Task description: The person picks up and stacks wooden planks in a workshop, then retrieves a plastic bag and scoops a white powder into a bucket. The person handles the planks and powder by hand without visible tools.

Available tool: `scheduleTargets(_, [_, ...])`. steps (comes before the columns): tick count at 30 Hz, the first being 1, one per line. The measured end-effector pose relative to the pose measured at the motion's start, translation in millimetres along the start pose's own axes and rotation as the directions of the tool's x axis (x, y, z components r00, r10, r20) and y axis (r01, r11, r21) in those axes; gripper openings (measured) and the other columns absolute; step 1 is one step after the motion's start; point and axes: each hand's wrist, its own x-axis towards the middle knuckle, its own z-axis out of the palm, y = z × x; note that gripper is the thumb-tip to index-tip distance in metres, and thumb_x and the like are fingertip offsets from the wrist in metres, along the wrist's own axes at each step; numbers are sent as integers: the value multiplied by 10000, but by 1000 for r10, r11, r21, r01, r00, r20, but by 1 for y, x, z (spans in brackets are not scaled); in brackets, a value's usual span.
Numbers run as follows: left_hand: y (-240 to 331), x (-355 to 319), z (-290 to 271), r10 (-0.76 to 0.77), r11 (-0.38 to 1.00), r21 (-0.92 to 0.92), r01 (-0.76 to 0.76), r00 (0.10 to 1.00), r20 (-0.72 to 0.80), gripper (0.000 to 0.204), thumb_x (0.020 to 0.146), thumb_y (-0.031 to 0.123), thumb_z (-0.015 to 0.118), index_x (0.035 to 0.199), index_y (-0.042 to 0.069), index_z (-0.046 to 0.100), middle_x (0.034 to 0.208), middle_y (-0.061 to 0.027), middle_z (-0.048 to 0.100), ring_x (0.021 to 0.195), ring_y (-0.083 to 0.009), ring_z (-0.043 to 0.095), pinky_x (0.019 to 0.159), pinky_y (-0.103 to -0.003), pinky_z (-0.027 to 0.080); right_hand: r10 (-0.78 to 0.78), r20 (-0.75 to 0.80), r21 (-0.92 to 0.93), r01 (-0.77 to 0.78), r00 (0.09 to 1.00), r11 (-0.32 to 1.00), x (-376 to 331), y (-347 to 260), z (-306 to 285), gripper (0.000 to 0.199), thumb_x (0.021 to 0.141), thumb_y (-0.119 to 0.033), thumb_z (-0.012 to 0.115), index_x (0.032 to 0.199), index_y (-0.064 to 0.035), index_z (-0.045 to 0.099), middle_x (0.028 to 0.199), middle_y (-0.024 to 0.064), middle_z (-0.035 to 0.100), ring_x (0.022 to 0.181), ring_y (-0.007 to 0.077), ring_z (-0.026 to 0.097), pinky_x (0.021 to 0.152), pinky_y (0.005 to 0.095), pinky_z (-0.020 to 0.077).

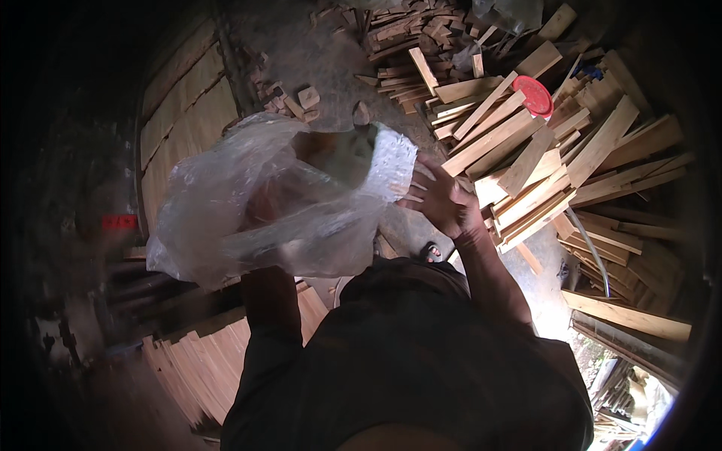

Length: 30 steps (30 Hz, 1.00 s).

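On the head view, here's a clear plastic bag [263,210], billowing out ahead of the body, left of the right hand [445,197]! Those fingers are fanned against the white patch [391,164] at the bag's right end, touching, though whether they pinch I can't tell. The left forearm [271,301] runs up to its near side; film obscures that hand, grip unreadable. It looks light, limp, probably slippery and easily torn; gathered folds should hold best.
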Motion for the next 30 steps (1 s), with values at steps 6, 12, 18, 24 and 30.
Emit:
scheduleTargets(6, [16,-12,9,24,1000,-10,-25,998,-58,169,978,108,553,1115,26,607,902,-39,581,810,-161,547,737,-309,479,42,172,23,-47,984,999,7,23,44,1085,708,-429,827,1555,-78,246,1570,119,332,1431,307,345,1154,510,273])
scheduleTargets(12, [26,-43,13,7,999,-46,-12,994,-108,152,983,114,539,1097,34,600,885,-32,564,799,-162,535,725,-313,474,-146,194,-354,208,970,912,14,56,14,930,698,-92,834,1480,-69,331,1462,123,430,1359,283,418,1125,433,334])
scheduleTargets(18, [34,-72,6,-7,997,-78,-6,988,-156,138,989,120,524,1079,42,593,869,-26,547,788,-164,524,713,-316,469,-201,41,-703,172,979,690,-4,82,53,494,835,32,597,1311,4,468,1252,182,567,1162,326,539,1007,396,439])
scheduleTargets(24, [30,-80,-16,4,990,-140,-33,978,-208,127,994,126,509,1062,50,586,853,-19,530,777,-165,512,702,-320,464,-169,-72,-473,115,983,874,-11,96,62,582,862,29,605,1397,-38,385,1329,117,524,1221,248,509,1044,383,428])
scheduleTargets(30, [71,-78,-95,147,969,-137,-205,926,-347,121,1000,132,495,1044,58,579,836,-13,513,766,-167,500,690,-323,459,-67,-26,-539,42,997,841,-7,151,-7,564,982,-247,593,1464,-57,369,1395,120,508,1287,284,498,1071,416,437])
